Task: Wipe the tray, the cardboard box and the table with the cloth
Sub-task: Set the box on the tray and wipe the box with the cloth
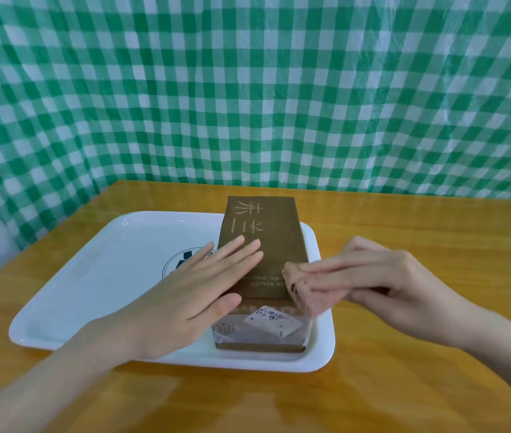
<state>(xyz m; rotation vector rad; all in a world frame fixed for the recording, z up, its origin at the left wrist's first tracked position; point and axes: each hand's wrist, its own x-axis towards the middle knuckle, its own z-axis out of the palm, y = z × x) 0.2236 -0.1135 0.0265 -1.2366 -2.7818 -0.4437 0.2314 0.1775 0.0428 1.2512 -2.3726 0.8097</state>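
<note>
Makeshift booth: gingham backdrop [248,89], table [419,232]

Left hand [191,295], right hand [382,285] bare; forearms bare; nails short

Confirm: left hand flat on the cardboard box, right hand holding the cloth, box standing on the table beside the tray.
Not quite: the head view shows the cardboard box lying in the tray, not beside it. The rest holds.

Wooden table [404,354] filling the lower frame, white tray [91,276] resting on it, lower centre-left of frame
</note>
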